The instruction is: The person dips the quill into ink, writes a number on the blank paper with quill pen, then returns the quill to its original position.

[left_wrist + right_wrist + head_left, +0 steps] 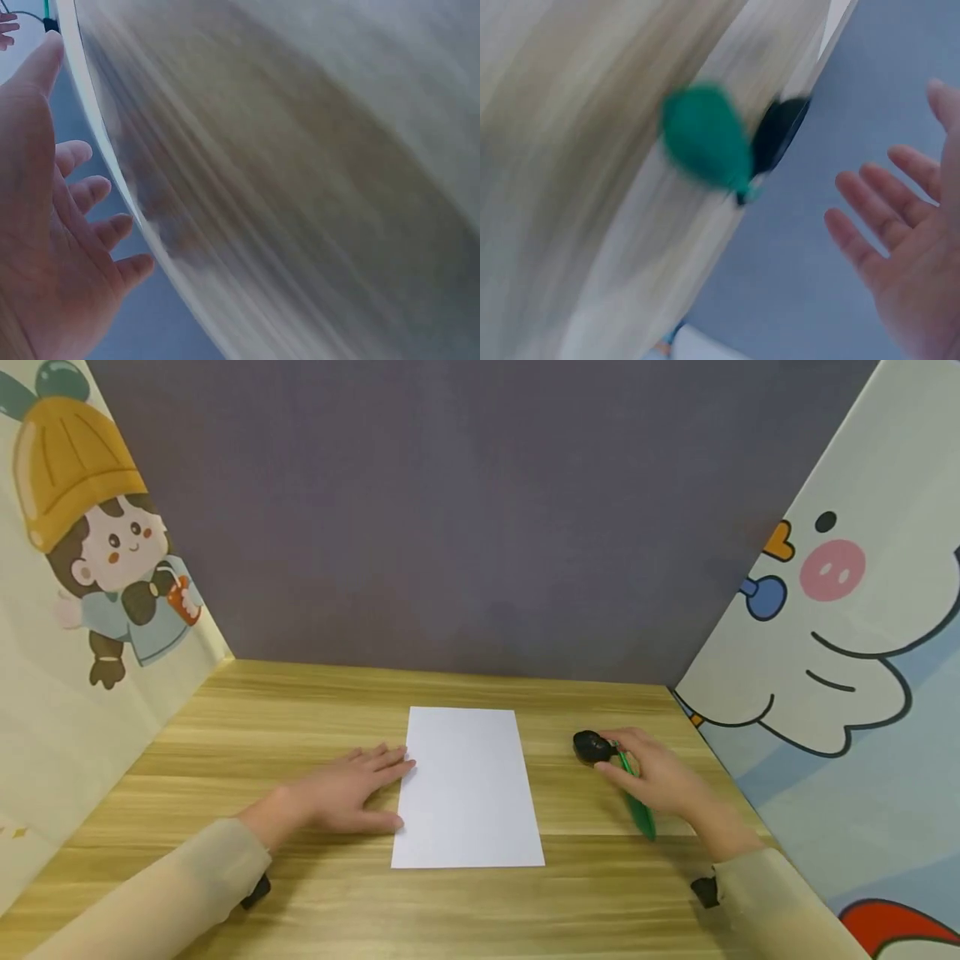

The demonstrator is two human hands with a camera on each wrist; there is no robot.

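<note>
A white sheet of paper (467, 789) lies on the wooden table. My left hand (348, 789) is spread flat at its left side, fingertips and thumb right at the paper's edge. To the right is an object with a rounded black part (592, 747) and a long green leaf-shaped part (640, 814), meeting near a small shiny bit. Over it is my right hand (663, 777), which hides part of the green piece. In the right wrist view that hand (907, 240) has loosely extended fingers, apart from the blurred green part (705, 139) and black part (778, 135).
A dark grey panel (465, 527) stands behind the wooden table (315, 893). Cartoon-printed walls close off the left side (45, 718) and right side (900, 718). Black bands (703, 891) show at the cuffs of both sleeves.
</note>
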